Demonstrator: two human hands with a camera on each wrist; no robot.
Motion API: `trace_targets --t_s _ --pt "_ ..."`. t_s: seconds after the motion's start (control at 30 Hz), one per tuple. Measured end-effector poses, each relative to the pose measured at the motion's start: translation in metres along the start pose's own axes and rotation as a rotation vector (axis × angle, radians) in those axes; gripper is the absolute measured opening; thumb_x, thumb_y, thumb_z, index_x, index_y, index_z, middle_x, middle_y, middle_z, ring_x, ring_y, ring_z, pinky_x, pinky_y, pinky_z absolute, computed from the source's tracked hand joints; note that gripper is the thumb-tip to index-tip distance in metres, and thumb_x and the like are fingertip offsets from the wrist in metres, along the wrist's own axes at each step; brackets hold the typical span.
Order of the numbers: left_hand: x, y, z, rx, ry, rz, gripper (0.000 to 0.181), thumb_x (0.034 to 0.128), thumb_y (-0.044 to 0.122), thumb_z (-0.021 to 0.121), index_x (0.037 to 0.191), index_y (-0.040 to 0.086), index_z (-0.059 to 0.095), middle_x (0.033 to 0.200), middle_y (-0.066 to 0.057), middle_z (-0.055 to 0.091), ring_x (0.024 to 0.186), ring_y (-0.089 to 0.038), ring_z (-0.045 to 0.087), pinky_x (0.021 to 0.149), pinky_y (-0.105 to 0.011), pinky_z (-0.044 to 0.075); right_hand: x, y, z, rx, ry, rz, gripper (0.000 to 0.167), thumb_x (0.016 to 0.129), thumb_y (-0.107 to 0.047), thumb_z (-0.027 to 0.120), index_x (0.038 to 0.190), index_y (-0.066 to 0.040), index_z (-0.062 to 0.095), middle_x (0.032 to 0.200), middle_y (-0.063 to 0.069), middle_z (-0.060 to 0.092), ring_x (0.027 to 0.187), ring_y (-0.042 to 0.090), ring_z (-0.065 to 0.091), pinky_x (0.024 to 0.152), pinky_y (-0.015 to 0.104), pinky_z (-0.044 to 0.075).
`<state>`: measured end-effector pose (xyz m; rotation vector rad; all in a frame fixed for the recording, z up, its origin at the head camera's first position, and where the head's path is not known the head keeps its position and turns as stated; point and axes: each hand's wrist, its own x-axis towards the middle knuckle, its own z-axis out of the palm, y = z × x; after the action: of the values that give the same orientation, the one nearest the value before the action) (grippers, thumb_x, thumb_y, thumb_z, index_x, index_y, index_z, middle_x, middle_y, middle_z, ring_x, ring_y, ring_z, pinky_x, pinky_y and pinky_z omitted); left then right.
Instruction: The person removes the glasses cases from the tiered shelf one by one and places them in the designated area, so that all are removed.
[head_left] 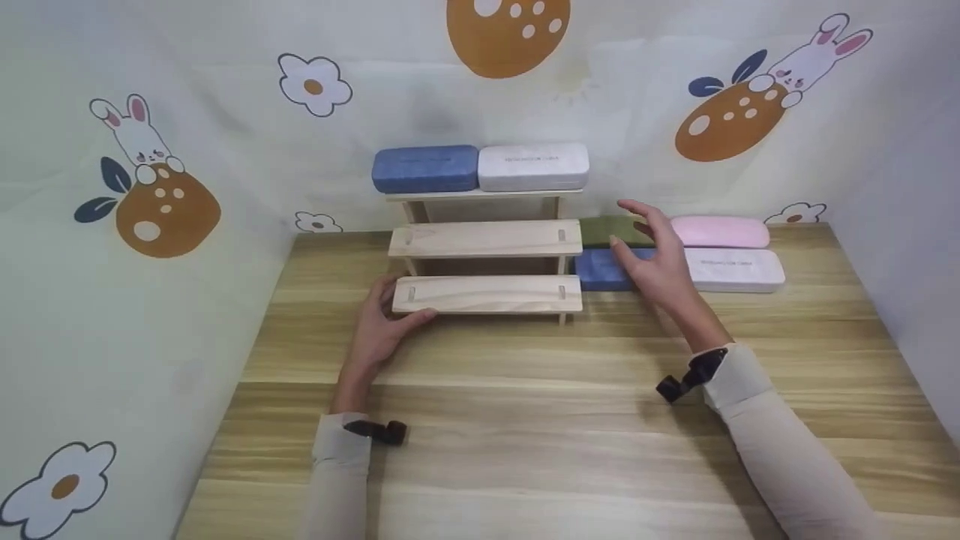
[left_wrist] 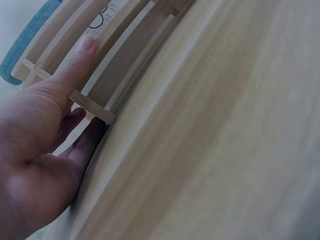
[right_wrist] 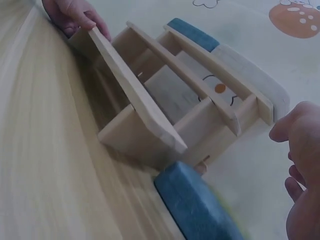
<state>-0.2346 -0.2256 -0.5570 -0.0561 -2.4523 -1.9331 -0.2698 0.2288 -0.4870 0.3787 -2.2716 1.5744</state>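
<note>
A three-tier wooden display rack (head_left: 487, 294) stands against the back wall. My left hand (head_left: 377, 330) grips the left end of its lowest tier, with the thumb on the front edge and the other fingers at the side. On the top tier, a blue glasses case (head_left: 425, 169) sits beside a white glasses case (head_left: 534, 169). Over the cases right of the rack hovers my right hand (head_left: 660, 266), holding nothing, thumb and fingers spread apart. Below it lie a green case (head_left: 606, 232) and a second blue case (head_left: 602, 271), both partly hidden by the hand.
Farther right, a pink case (head_left: 724, 232) lies behind another white case (head_left: 739, 270). The wood-grain table (head_left: 510, 450) stretches toward the front. Cloth with rabbit and flower prints covers the back wall (head_left: 405, 97) and sides.
</note>
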Motion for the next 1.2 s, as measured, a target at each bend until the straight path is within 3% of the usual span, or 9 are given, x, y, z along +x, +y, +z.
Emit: trace_targets --t_s 0.33,0.53,0.93,1.2 --pt "0.001 0.0 0.0 0.019 0.004 0.002 0.099 0.0758 0.038 0.101 0.156 0.015 0.048 0.159 -0.007 0.06 0.144 -0.022 0.058 0.127 -0.043 0.041 0.028 -0.031 0.021 0.073 -0.04 0.013 0.062 0.102 -0.008 0.075 0.157 0.0 0.048 0.163 0.02 0.049 0.156 0.033 0.042 0.128 0.054 0.04" --pt "0.002 0.0 0.001 -0.009 -0.002 0.014 0.096 0.0766 0.033 0.101 0.155 0.015 0.049 0.158 -0.008 0.061 0.143 -0.023 0.058 0.126 -0.043 0.042 0.04 -0.054 0.026 0.116 -0.061 0.028 0.07 0.103 -0.008 0.071 0.164 0.0 0.038 0.168 0.018 0.043 0.158 0.035 0.038 0.129 0.055 0.038" --pt "0.004 -0.003 0.002 -0.05 -0.006 0.058 0.083 0.0801 0.018 0.099 0.15 0.015 0.053 0.147 -0.006 0.069 0.13 -0.022 0.066 0.109 -0.026 0.052 0.067 -0.033 0.036 0.147 -0.069 0.055 0.073 0.103 -0.017 0.072 0.165 -0.004 0.035 0.168 0.015 0.044 0.158 0.031 0.04 0.13 0.054 0.038" --pt "0.003 -0.004 0.002 -0.054 -0.005 0.068 0.084 0.0806 0.017 0.098 0.151 0.015 0.052 0.147 -0.006 0.069 0.13 -0.022 0.067 0.11 -0.027 0.052 0.074 -0.031 0.04 0.132 -0.089 0.035 0.077 0.102 -0.025 0.075 0.166 -0.009 0.037 0.166 0.011 0.047 0.157 0.025 0.042 0.127 0.051 0.041"
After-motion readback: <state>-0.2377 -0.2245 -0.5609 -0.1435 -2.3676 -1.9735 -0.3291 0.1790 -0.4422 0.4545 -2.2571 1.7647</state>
